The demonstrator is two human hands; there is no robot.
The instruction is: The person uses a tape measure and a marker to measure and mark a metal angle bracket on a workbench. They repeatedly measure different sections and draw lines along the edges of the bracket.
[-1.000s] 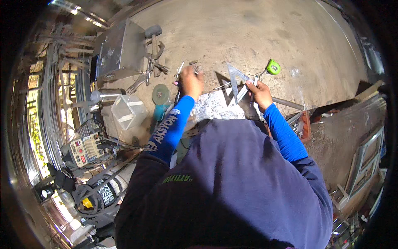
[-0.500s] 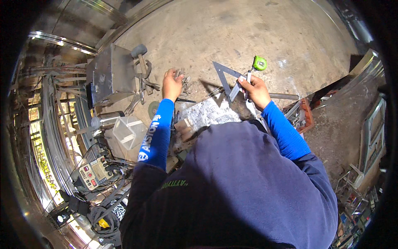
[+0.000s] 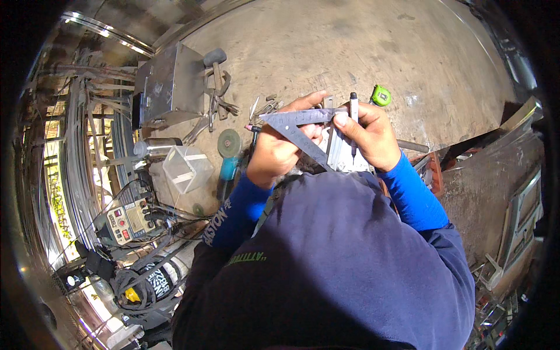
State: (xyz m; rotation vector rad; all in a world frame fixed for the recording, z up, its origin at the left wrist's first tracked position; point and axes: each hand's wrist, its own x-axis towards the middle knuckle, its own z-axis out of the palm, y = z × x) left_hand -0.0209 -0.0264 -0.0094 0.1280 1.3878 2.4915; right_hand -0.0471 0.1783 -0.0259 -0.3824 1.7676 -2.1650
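Observation:
My right hand [image 3: 375, 135] is closed on a grey metal set square [image 3: 298, 142] with a thick base. A slim marker [image 3: 353, 119] with a dark cap is pinched in the same hand, upright beside the square. My left hand [image 3: 274, 149] is behind the square, its fingers curled and partly hidden. A small metal piece [image 3: 328, 102] stands between the two hands by the square's upper edge, and my left fingers seem to hold it. Next to my left wrist shows a dark rod with a pink tip [image 3: 252, 128]. Small metal bits [image 3: 268, 106] lie just beyond my left hand.
Beyond my right hand lies a green tape measure [image 3: 381, 95]. To the left are a mallet [image 3: 215, 57], pliers, a metal box [image 3: 174, 80], an angle grinder [image 3: 230, 153], a clear plastic container [image 3: 188, 169] and a welding machine [image 3: 125, 221]. A red crate [image 3: 435, 172] stands right.
My left hand has left the small metal bits and come right to the set square, now with a small metal piece. The square has turned, its upper edge nearly level. The view has shifted slightly.

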